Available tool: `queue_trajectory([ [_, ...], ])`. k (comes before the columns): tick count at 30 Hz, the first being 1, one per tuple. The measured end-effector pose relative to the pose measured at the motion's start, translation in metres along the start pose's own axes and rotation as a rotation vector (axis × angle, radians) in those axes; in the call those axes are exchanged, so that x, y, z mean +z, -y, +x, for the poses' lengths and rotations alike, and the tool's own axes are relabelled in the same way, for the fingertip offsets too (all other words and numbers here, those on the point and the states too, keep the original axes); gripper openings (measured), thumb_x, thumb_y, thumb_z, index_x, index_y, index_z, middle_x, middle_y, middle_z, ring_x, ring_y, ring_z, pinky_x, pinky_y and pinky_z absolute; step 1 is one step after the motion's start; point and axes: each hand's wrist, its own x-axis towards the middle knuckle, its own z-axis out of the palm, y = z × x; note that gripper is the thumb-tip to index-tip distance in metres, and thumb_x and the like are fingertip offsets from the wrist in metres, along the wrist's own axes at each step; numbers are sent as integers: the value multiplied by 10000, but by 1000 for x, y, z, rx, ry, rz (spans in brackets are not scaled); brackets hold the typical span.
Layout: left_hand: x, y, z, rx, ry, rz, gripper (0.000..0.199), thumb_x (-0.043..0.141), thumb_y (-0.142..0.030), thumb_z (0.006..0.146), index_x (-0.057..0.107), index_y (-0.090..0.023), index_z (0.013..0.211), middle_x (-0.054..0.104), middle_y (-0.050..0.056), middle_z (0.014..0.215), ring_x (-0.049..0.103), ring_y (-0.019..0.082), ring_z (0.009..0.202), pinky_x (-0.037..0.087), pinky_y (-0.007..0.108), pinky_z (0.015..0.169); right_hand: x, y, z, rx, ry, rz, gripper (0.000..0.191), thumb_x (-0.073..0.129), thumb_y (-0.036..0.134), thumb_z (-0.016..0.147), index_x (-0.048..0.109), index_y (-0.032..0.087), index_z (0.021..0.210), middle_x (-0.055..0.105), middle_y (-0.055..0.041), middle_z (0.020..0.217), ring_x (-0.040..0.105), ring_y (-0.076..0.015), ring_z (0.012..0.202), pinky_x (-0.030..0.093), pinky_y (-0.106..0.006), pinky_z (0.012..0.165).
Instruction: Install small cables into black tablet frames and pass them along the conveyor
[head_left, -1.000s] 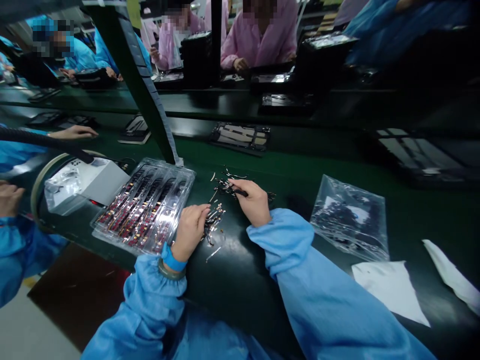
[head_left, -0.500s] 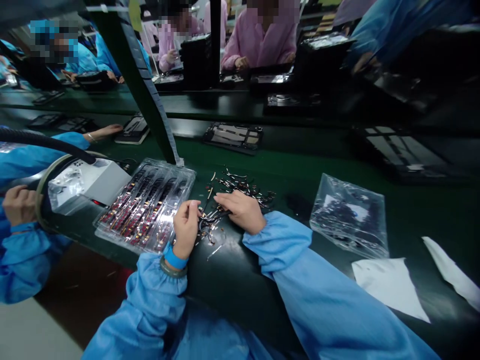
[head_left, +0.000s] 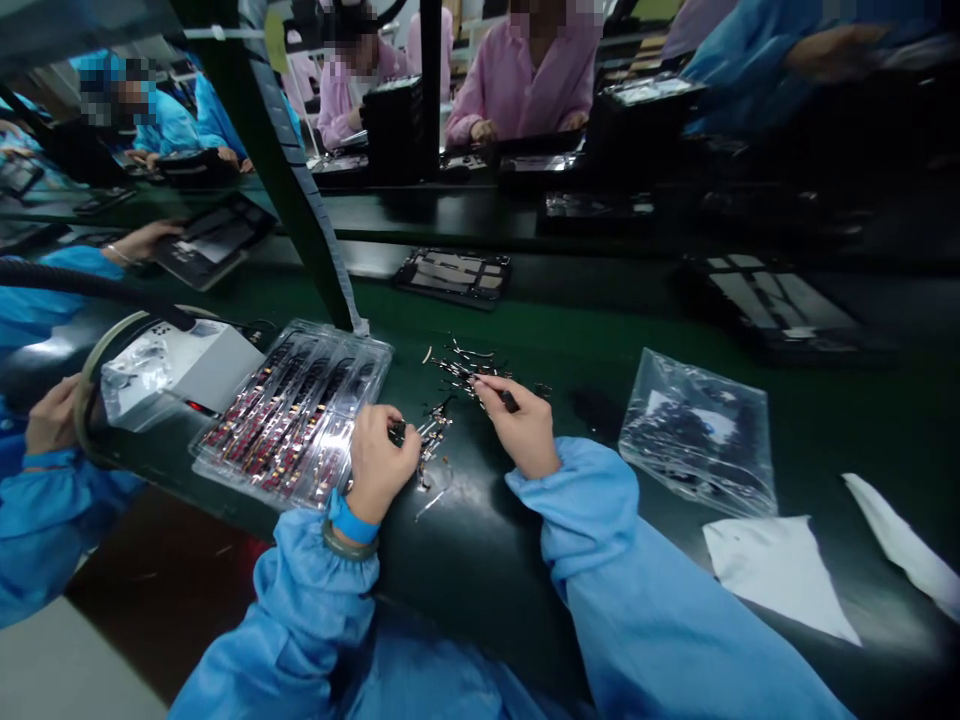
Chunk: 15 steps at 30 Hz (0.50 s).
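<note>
My left hand [head_left: 381,458] is closed, its fingers curled round a small black piece [head_left: 397,432] that partly shows at the fingertips. It is beside the right edge of a clear plastic tray [head_left: 358,400] filled with rows of small flex-cable parts [head_left: 262,425]. My right hand [head_left: 523,425] is pinched, with a short dark piece [head_left: 509,401] showing between thumb and fingers; its exact kind is unclear. Those fingertips reach the near edge of a pile of loose flex cables [head_left: 459,368]. A smaller scatter of cables [head_left: 433,430] lies between both hands.
To the right lie a clear plastic bag [head_left: 694,430] of dark parts and a white sheet [head_left: 780,572]. A white box [head_left: 202,360] and a hose stand left. Flat device frames [head_left: 454,275] rest behind. A co-worker's hand [head_left: 150,240] holds another frame.
My right hand has moved right and away from my left, now pinching a dark piece. My left hand has turned and curled. At left, a co-worker has lifted a device frame.
</note>
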Motion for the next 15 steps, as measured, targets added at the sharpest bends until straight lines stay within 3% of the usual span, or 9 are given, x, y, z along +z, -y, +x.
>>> queue_trajectory([
  [2,3,-2,2,75,55,42,270,625,-256,736,586,-161,985,587,104,997,528,256,983,411,391,859,1,-1,-1,39,-3,28,208,548,327,869,713,212,920,735,-37,873,689,-171,777,557,-293,702],
  [4,7,-3,5,165,141,111,310,645,-290,771,596,-175,1054,599,115,1078,517,276,1057,381,420,911,2,0,-1,55,12,54,197,565,332,856,717,215,898,736,-32,874,691,-175,793,556,-295,723],
  [7,14,-1,10,221,215,190,104,580,-242,849,656,-192,900,662,70,867,589,241,893,396,402,845,0,3,-1,67,25,82,204,554,324,862,712,207,915,733,-45,901,687,-182,829,552,-311,751],
  [9,18,3,12,194,198,179,132,542,-220,877,667,-188,850,663,50,769,606,212,789,415,370,783,-3,6,-1,58,49,94,208,534,304,870,709,203,920,730,-54,913,683,-187,849,547,-325,767],
  [12,21,11,13,146,148,149,172,515,-241,897,669,-164,892,675,65,802,618,194,755,444,326,707,-11,10,-2,9,154,117,146,578,262,828,717,227,855,730,-32,867,682,-183,815,545,-320,765],
  [15,21,14,12,114,115,110,234,466,-274,921,664,-148,925,670,77,821,625,189,766,474,317,712,-21,14,-4,7,167,114,153,556,234,844,704,229,882,726,-31,880,677,-176,825,542,-322,769],
])
